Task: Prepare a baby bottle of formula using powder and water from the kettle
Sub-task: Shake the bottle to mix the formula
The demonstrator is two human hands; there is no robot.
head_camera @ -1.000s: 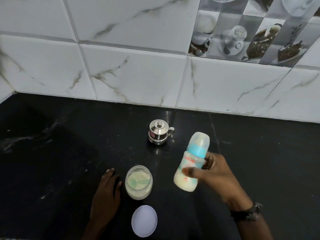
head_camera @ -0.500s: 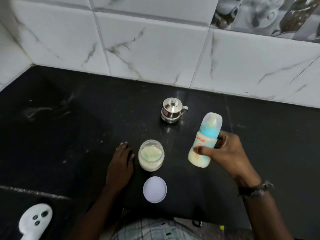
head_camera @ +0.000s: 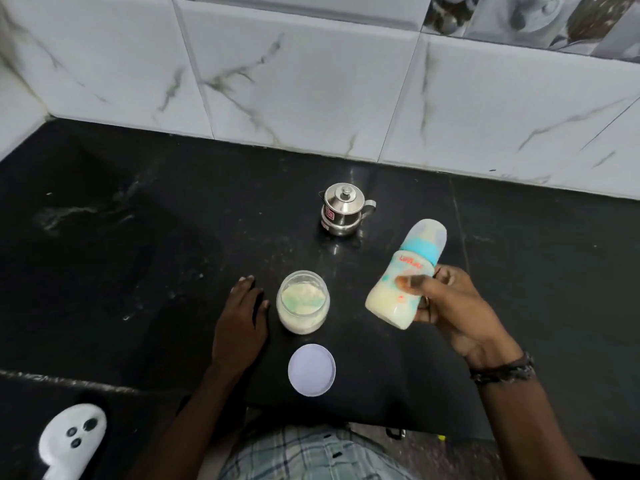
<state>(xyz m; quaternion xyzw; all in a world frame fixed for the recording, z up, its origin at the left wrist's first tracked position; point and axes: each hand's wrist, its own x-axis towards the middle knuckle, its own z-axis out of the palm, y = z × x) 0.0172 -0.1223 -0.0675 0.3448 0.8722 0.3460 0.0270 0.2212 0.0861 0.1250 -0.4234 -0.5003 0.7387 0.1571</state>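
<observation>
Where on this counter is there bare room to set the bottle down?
Bare counter lies right of the right hand holding the bottle, and far left beyond the left hand. It is crowded in the middle: kettle, open powder jar, lid.

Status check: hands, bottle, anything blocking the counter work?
Right hand grips capped baby bottle, tilted, milky mix inside. Left hand flat on counter beside open powder jar. Jar lid off; kettle behind, nothing blocking.
</observation>
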